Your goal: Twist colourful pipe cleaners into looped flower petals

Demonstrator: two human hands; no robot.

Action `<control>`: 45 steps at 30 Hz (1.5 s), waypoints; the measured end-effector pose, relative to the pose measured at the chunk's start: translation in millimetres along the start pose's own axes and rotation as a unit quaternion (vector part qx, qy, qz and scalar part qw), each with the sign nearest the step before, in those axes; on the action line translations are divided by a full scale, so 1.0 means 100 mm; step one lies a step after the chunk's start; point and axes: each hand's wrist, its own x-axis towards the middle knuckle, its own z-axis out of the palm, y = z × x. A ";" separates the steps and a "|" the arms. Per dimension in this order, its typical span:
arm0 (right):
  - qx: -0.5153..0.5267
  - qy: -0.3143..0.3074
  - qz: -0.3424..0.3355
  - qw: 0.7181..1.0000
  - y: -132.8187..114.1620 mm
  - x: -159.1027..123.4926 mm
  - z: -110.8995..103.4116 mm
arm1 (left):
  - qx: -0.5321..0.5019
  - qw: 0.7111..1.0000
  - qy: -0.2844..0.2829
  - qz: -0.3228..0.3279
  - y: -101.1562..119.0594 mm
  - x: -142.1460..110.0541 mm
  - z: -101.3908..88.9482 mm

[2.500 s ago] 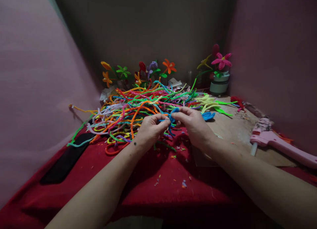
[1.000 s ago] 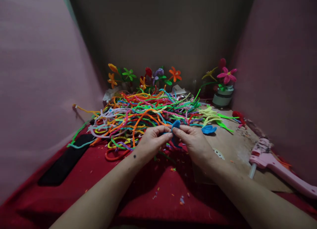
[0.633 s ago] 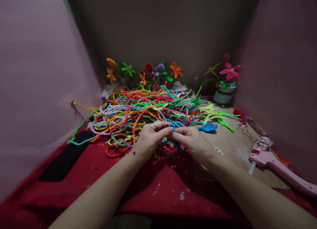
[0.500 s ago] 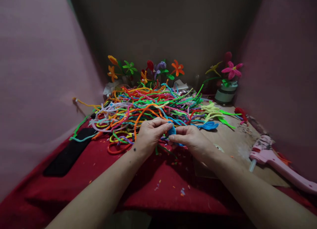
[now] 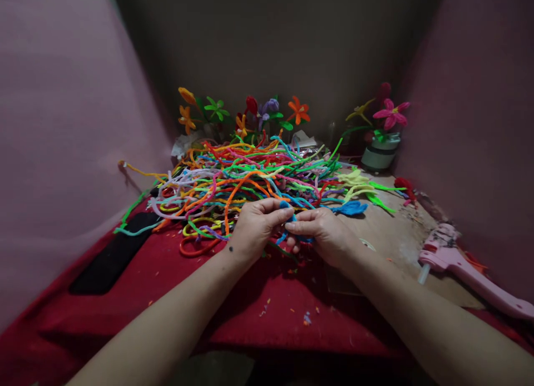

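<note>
Both of my hands pinch a blue pipe cleaner [image 5: 285, 205] in front of the heap. My left hand [image 5: 259, 226] is closed, its thumb and index finger holding the upper part. My right hand [image 5: 323, 230] is closed on the lower part, which shows below its fingers; the exact folds are hidden. Just behind lies a big tangled heap of coloured pipe cleaners [image 5: 242, 177]. A bent blue pipe cleaner piece [image 5: 351, 208] rests to the right of my hands, near pale yellow and green pieces [image 5: 359, 190].
A pink glue gun [image 5: 467, 261] lies at right on cardboard [image 5: 392, 230]. At left is a black flat object [image 5: 109, 266] on the red cloth [image 5: 187, 313]. Pipe cleaner flowers [image 5: 299, 110] stand at the back, some in a jar [image 5: 380, 152]. Pink sheets [image 5: 62, 124] flank both sides.
The blue pipe cleaner between my hands has turned: its broad face showed before, and now a narrower strip shows. My right fingers have shifted slightly and more blue shows beneath them.
</note>
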 end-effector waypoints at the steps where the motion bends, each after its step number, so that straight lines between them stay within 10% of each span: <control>1: -0.009 0.004 -0.006 1.000 -0.01 0.00 0.01 | 0.009 1.000 0.007 0.006 0.01 0.00 0.01; 9: -0.137 0.035 -0.095 0.985 -0.03 0.00 -0.02 | 0.086 0.995 0.027 0.045 0.05 -0.02 0.01; 15: -0.115 0.033 -0.096 0.988 -0.06 -0.03 0.03 | 0.231 0.952 0.066 0.190 0.03 -0.01 0.02; 28: 0.114 0.134 -0.150 0.973 -0.22 0.03 -0.06 | 0.004 0.997 -0.075 -0.002 0.00 0.01 0.08; 45: -0.041 0.146 -0.166 0.974 -0.30 -0.14 -0.07 | 0.006 0.988 -0.140 -0.064 0.00 -0.02 0.16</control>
